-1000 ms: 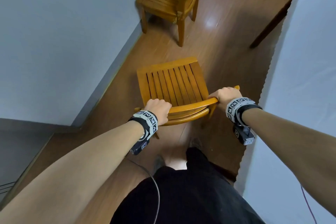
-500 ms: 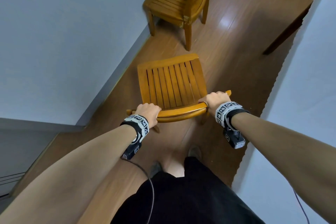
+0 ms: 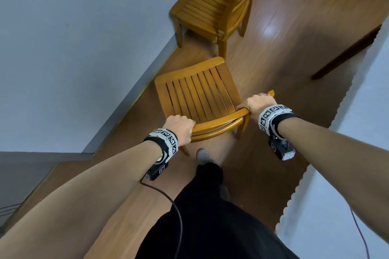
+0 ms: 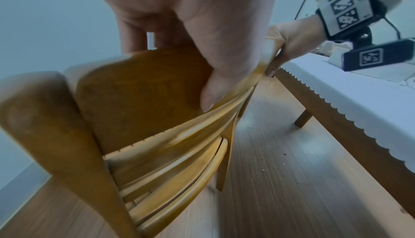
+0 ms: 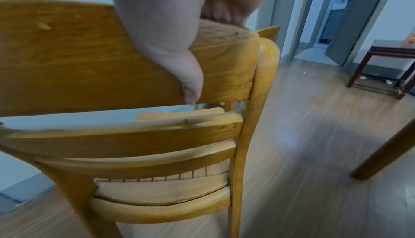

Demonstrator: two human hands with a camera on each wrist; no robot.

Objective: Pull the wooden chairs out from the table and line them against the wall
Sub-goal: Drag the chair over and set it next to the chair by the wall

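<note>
I hold a slatted wooden chair (image 3: 197,94) by the top rail of its backrest (image 3: 219,121). My left hand (image 3: 179,127) grips the rail's left end and my right hand (image 3: 255,104) grips its right end. In the left wrist view the thumb (image 4: 215,82) curls over the rail (image 4: 139,89). The right thumb (image 5: 179,60) lies across the rail (image 5: 67,55) in the right wrist view. A second wooden chair (image 3: 212,4) stands by the wall (image 3: 73,38), just beyond the held chair's front edge.
The table (image 3: 357,174) with a scalloped white cloth runs along my right, one dark leg (image 3: 345,54) ahead. Wood floor (image 3: 273,65) lies between wall and table. My foot (image 3: 203,155) is behind the chair. A dark side table (image 5: 386,64) and a doorway (image 5: 314,16) lie farther off.
The held chair has moved forward and left toward the wall, closing on the second chair. Both hands keep their grip on the top rail. My foot has stepped forward.
</note>
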